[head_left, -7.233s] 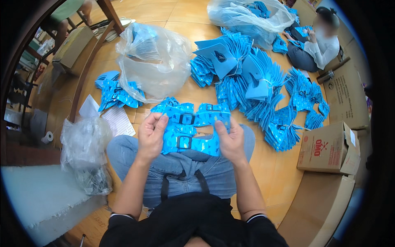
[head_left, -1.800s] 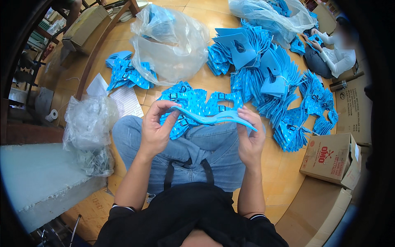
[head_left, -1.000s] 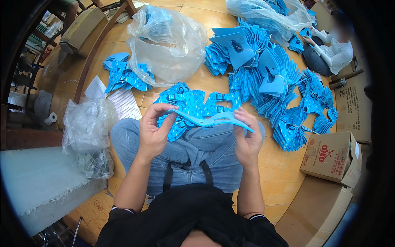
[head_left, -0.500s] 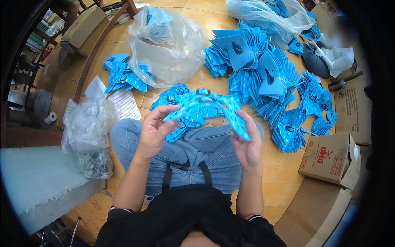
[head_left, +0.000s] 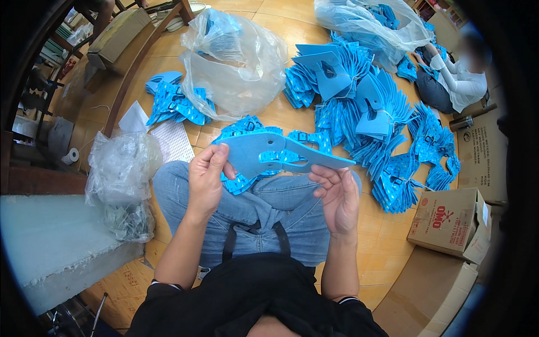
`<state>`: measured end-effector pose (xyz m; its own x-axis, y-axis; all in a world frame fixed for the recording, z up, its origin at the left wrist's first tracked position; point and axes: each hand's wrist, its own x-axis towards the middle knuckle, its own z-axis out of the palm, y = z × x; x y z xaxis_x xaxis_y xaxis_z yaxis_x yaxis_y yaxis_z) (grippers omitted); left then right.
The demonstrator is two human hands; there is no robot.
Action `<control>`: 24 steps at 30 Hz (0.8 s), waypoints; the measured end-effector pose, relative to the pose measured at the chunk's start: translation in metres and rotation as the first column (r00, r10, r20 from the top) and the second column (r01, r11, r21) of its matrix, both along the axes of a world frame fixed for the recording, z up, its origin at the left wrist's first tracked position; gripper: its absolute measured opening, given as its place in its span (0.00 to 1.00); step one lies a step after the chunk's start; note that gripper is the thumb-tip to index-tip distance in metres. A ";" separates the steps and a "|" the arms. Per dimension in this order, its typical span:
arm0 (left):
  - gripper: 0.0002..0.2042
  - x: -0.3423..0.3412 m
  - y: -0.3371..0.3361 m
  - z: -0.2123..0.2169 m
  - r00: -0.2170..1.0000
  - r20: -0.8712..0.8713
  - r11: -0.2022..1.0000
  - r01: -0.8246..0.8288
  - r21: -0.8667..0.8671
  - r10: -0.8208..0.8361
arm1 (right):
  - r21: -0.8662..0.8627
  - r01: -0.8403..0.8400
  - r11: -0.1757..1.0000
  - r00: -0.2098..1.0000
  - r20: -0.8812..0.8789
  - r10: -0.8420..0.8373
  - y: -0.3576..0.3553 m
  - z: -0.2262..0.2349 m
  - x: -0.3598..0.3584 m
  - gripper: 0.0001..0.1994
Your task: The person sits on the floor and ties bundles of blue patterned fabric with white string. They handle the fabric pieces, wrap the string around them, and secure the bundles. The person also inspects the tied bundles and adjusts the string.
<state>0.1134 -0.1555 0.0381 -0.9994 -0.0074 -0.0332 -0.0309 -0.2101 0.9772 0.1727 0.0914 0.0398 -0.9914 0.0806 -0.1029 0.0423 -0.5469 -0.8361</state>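
Over my lap is a flat blue foam piece (head_left: 244, 155) with cutouts and small round rivets, its plain side showing. My left hand (head_left: 209, 177) is closed on its left end, thumb on top. At its tapering right end, my right hand (head_left: 337, 196) has loosely bent fingers touching the lower edge, its thumb apart from the piece. Just beyond, partly covered by it, lies a pile of patterned blue foam pieces (head_left: 247, 124) with black buckles.
Tied bundles of blue foam pieces (head_left: 373, 104) spread to the right. Ahead are a clear plastic bag (head_left: 241, 84) and a smaller patterned stack (head_left: 171, 104). Crumpled plastic (head_left: 120, 174) lies left, a cardboard box (head_left: 446, 219) right. Another person (head_left: 463, 81) sits at far right.
The held foam piece has turned from its patterned side to its plain side and flattened out. My right hand has loosened its hold, and its fingers have moved to the lower edge.
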 end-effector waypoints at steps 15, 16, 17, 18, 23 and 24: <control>0.16 0.003 -0.001 -0.006 0.976 -0.035 0.964 0.220 0.148 -0.217 | 0.397 0.233 0.888 0.970 -0.159 -0.184 0.009 -0.004 -0.004 0.10; 0.17 0.003 -0.002 -0.006 0.972 -0.053 0.959 0.236 0.159 -0.231 | 0.413 0.240 0.879 0.968 -0.174 -0.183 0.010 -0.003 -0.005 0.10; 0.18 0.003 -0.002 -0.004 0.965 -0.063 0.951 0.261 0.167 -0.254 | 0.423 0.268 0.866 0.960 -0.198 -0.200 0.010 -0.002 -0.005 0.11; 0.19 0.002 -0.002 -0.003 0.958 -0.073 0.942 0.287 0.174 -0.279 | 0.406 0.253 0.878 0.962 -0.199 -0.185 0.010 -0.001 -0.005 0.12; 0.18 -0.004 0.015 0.004 0.926 0.036 0.911 0.362 0.195 -0.376 | 0.307 0.202 0.930 0.979 -0.082 -0.185 -0.003 0.008 -0.004 0.15; 0.18 -0.004 0.020 0.004 0.915 0.063 0.900 0.377 0.220 -0.399 | 0.278 0.040 0.960 0.999 -0.034 -0.032 -0.002 0.009 -0.007 0.15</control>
<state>0.1089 -0.1357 0.0421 -0.9122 0.3981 -0.0965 -0.2484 -0.3502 0.9032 0.1655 0.0889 0.0490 -0.9895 0.1379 -0.0428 0.0006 -0.2929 -0.9561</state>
